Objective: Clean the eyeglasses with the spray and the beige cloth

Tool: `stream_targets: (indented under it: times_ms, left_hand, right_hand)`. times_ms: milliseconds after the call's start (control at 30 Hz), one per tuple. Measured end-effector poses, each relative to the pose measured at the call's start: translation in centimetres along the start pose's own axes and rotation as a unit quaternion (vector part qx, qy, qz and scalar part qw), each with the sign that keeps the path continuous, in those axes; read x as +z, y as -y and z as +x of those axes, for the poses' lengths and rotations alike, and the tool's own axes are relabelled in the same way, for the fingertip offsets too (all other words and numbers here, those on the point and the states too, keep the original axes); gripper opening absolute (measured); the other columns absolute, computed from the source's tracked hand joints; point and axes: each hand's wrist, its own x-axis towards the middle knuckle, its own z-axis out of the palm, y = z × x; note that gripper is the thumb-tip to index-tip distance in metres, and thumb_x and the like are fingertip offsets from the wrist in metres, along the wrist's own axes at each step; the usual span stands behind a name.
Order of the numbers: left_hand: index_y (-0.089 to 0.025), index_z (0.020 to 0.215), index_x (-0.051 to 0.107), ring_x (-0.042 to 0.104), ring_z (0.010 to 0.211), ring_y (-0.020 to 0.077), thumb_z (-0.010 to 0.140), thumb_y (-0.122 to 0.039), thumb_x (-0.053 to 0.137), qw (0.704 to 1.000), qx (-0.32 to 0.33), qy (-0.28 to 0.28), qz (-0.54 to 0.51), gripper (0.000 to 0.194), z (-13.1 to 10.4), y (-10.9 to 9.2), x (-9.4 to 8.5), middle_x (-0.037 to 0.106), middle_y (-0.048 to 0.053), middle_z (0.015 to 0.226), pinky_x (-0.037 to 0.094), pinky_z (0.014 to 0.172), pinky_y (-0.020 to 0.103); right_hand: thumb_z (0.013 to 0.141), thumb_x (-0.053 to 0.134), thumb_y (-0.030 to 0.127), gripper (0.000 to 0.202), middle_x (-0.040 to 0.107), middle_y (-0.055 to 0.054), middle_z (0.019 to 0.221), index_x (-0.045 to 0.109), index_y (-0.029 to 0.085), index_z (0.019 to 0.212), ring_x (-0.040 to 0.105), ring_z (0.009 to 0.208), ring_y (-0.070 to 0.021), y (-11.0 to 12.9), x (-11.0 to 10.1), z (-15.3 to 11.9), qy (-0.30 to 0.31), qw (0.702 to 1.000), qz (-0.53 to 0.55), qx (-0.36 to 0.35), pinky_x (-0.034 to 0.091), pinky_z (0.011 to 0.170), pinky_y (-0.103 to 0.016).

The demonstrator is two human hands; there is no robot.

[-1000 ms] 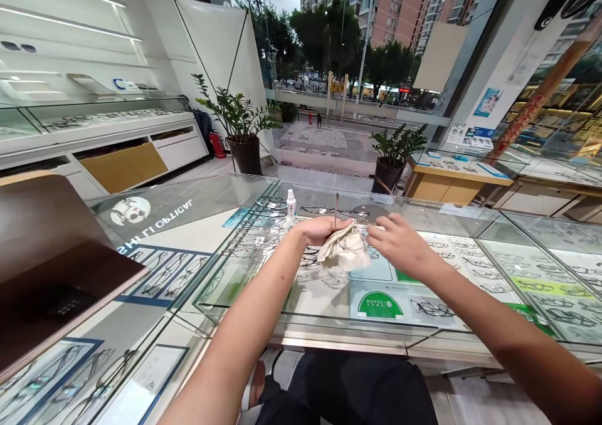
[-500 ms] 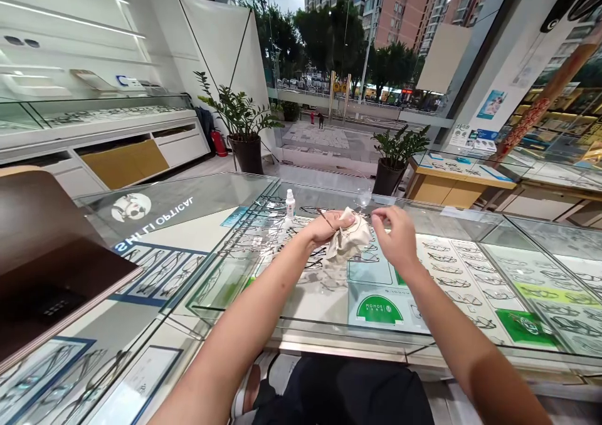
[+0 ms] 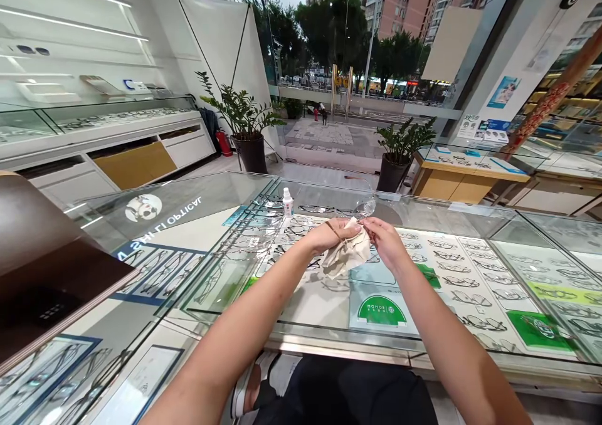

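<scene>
My left hand [image 3: 328,236] is closed round a cream cleaning cloth [image 3: 347,256] and a pair of thin-framed eyeglasses [image 3: 365,207]. One clear lens shows above the cloth, and a thin temple with a brown tip extends past it. The other temple crosses my left fingers; the cloth hides part of the frame. My right hand [image 3: 384,240] pinches at the eyeglasses beside the cloth's right edge, its fingertips close to my left thumb. Both hands are above the glass display counter [image 3: 320,315]. A small white bottle [image 3: 288,203] stands upright on the glass, beyond my left hand.
Rows of eyeglasses [image 3: 454,267] lie inside the counter. A green semicircular sign [image 3: 382,311] is in front of my hands. At the left, a dark brown panel [image 3: 56,262] juts over the glass. Two potted plants [image 3: 249,152] stand beyond the counter by the window.
My right hand has moved left and in to the eyeglasses, from a spot apart from the cloth. The lens and one temple now show more clearly above the cloth. The view has shifted slightly.
</scene>
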Motion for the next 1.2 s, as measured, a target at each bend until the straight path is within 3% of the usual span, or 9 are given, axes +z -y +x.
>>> stream_targets:
  times_ms: [333, 467, 600, 767, 867, 1000, 1200]
  left_hand:
    - [-0.014, 0.089, 0.071, 0.056, 0.062, 0.0115, 0.062, -0.059, 0.095, 0.999, -0.024, -0.03, -0.022, 0.058, 0.2, 0.0, 0.4, 0.068, 0.001, 0.076, 0.041, 0.062, 0.025]
    - [-0.015, 0.082, 0.065, 0.05, 0.058, 0.0104, 0.067, -0.061, 0.09, 0.999, -0.005, -0.044, 0.028, 0.054, 0.4, 0.3, 0.4, 0.061, -0.001, 0.069, 0.034, 0.057, 0.024]
    - [-0.017, 0.077, 0.061, 0.045, 0.056, 0.0092, 0.071, -0.063, 0.088, 0.993, 0.02, -0.079, 0.087, 0.054, 0.4, 0.4, 0.3, 0.056, -0.003, 0.066, 0.028, 0.056, 0.025]
    - [-0.013, 0.086, 0.07, 0.048, 0.057, 0.0097, 0.069, -0.072, 0.085, 0.998, -0.024, -0.032, 0.041, 0.063, 0.0, 0.0, 0.7, 0.063, 0.0, 0.069, 0.031, 0.055, 0.025]
    - [-0.012, 0.084, 0.07, 0.056, 0.062, 0.0112, 0.058, -0.059, 0.097, 0.998, -0.044, -0.007, -0.033, 0.06, -0.2, -0.2, 1.0, 0.067, 0.002, 0.073, 0.039, 0.06, 0.024]
    - [-0.01, 0.077, 0.069, 0.057, 0.06, 0.01, 0.053, -0.041, 0.103, 0.996, -0.036, 0.02, -0.077, 0.053, -0.2, -0.4, 1.1, 0.066, 0.002, 0.069, 0.041, 0.061, 0.024]
    - [-0.011, 0.07, 0.065, 0.051, 0.053, 0.0077, 0.056, -0.05, 0.101, 0.998, 0.007, 0.0, -0.063, 0.055, -0.2, -0.5, 1.6, 0.061, -0.001, 0.06, 0.034, 0.055, 0.022]
  right_hand:
    - [0.057, 0.094, 0.049, 0.037, 0.067, 0.001, 0.073, 0.075, 0.021, 0.071, 0.042, 0.064, -0.0118, 0.1, 0.0, 0.3, -0.02, 0.999, 0.027, -0.032, 0.029, 0.063, -0.029]
    - [0.058, 0.092, 0.049, 0.035, 0.062, 0.002, 0.067, 0.075, 0.021, 0.072, 0.037, 0.062, -0.0119, 0.1, 0.0, 0.4, -0.028, 0.999, 0.03, -0.034, 0.027, 0.061, -0.03]
    - [0.062, 0.09, 0.048, 0.031, 0.065, 0.001, 0.071, 0.075, 0.022, 0.071, 0.036, 0.061, -0.0118, -0.1, -0.1, 0.4, -0.035, 0.997, 0.011, -0.062, 0.028, 0.061, -0.03]
    - [0.065, 0.09, 0.047, 0.029, 0.07, -0.001, 0.075, 0.077, 0.023, 0.073, 0.046, 0.066, -0.0133, -0.2, 0.2, 0.1, -0.046, 0.996, 0.023, -0.071, 0.038, 0.063, -0.029]
    - [0.064, 0.091, 0.048, 0.03, 0.072, -0.001, 0.077, 0.078, 0.023, 0.073, 0.052, 0.068, -0.0145, -0.3, 0.5, 0.0, -0.046, 0.997, 0.028, -0.061, 0.043, 0.065, -0.03]
    - [0.061, 0.093, 0.048, 0.033, 0.073, -0.002, 0.079, 0.079, 0.022, 0.075, 0.059, 0.073, -0.0162, -0.3, 0.5, -0.1, -0.019, 0.998, 0.04, -0.037, 0.046, 0.07, -0.03]
    - [0.066, 0.09, 0.048, 0.029, 0.074, -0.001, 0.081, 0.08, 0.023, 0.076, 0.054, 0.072, -0.0147, -0.1, 0.3, -0.1, 0.004, 0.999, 0.003, -0.051, 0.042, 0.068, -0.03]
